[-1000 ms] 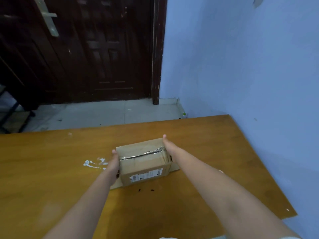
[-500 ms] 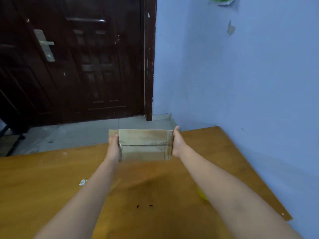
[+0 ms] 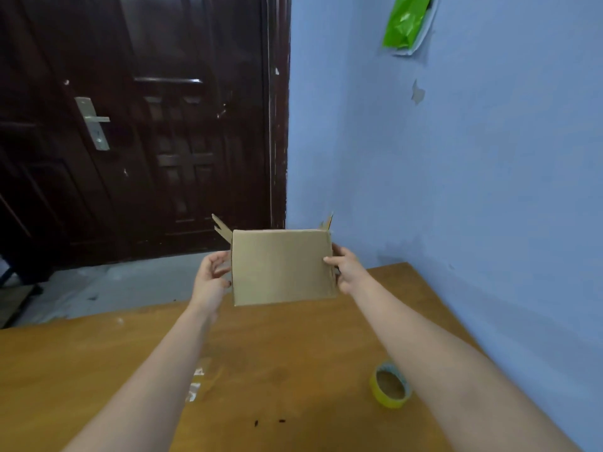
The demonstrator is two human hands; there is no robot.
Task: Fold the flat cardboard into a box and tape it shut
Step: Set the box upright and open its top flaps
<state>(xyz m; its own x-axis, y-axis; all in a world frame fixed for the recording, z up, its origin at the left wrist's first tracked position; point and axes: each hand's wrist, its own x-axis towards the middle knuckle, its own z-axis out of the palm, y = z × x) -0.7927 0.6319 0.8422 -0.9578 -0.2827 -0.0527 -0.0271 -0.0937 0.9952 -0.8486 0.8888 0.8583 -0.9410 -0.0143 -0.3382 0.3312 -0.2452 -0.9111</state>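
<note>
I hold the brown cardboard box (image 3: 280,267) up in the air above the far edge of the wooden table (image 3: 293,357). A plain side faces me, and two open flaps stick out at its top corners, pointing away. My right hand (image 3: 347,270) grips the box's right edge, thumb on the near face. At the box's left edge, the curled fingers of my left hand (image 3: 210,275) meet it at their tips. A yellow tape roll (image 3: 390,384) lies on the table beside my right forearm.
White tape scraps (image 3: 195,383) and small dark specks (image 3: 267,421) mark the tabletop between my arms. A blue wall (image 3: 473,190) runs along the table's right side, with a green bag (image 3: 404,21) hung high on it. A dark wooden door (image 3: 146,141) stands beyond the table.
The box went from resting on the table to being lifted and turned, so a plain side now faces me and the flaps point away. My view tilted up, bringing the tape roll into sight.
</note>
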